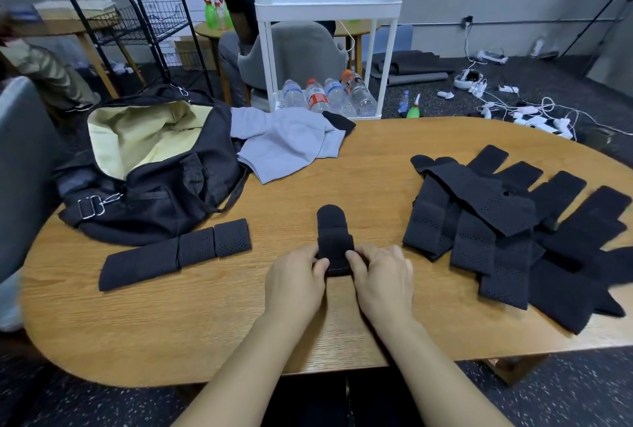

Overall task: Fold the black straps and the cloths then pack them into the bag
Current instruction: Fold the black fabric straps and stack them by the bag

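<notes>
Both hands pinch one black strap (334, 241) lying on the tabletop (308, 330): the left hand (296, 281) holds its left edge and the right hand (383, 281) its right edge, each grip closed on the folded near end. The strap's long axis runs straight away from the person, its rounded free end pointing toward the far edge. The open bag (150, 166) lies to the strap's far left, nearer the left hand; the folded strap (176, 252) sits between them. The unfolded pile (507, 231) lies to the strap's right, and the grey cloth (287, 142) beyond it, beside the bag.
</notes>
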{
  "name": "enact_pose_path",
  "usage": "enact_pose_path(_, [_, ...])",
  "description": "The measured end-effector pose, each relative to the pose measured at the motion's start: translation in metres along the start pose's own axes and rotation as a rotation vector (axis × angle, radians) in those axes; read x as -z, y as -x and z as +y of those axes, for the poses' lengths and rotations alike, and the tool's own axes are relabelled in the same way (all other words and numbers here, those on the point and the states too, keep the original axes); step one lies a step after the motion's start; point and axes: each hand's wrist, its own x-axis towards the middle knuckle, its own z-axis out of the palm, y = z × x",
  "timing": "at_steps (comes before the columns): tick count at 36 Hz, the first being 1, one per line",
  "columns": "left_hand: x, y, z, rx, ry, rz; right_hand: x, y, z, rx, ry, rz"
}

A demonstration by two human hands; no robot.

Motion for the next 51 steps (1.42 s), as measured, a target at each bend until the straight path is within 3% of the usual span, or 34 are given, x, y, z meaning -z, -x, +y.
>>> enact_pose_path(15, [-0.003, -0.011, 0.003, -0.04, -0.151, -0.028, -0.003, -0.006, -0.004, 0.002, 0.103, 0.022])
enact_pose_path(19, [-0.009, -0.009, -0.003, -0.123, -0.054, -0.029, -0.012, -0.006, 0.0, 0.175, 0.212, 0.109])
enact_pose_path(22, [-0.014, -0.009, -0.008, -0.244, -0.123, -0.053, -0.016, -0.007, 0.003, 0.336, 0.272, 0.123])
enact_pose_path(29, [-0.005, -0.013, -0.01, -0.278, -0.243, -0.161, -0.017, -0.011, 0.011, 0.411, 0.286, 0.097])
enact_pose_path(34, [0.004, -0.015, -0.011, -0.307, -0.241, -0.245, -0.013, -0.009, 0.012, 0.391, 0.266, 0.03])
enact_pose_path(40, [0.012, -0.008, -0.015, -0.366, -0.227, -0.252, 0.006, 0.002, 0.015, 0.337, 0.133, -0.197])
enact_pose_path(47, [0.015, 0.014, -0.022, -0.355, -0.103, -0.267, 0.019, 0.024, 0.022, 0.33, 0.068, -0.199])
enact_pose_path(51, [0.013, 0.021, -0.024, -0.313, -0.068, -0.233, 0.016, 0.026, 0.023, 0.137, -0.019, -0.15])
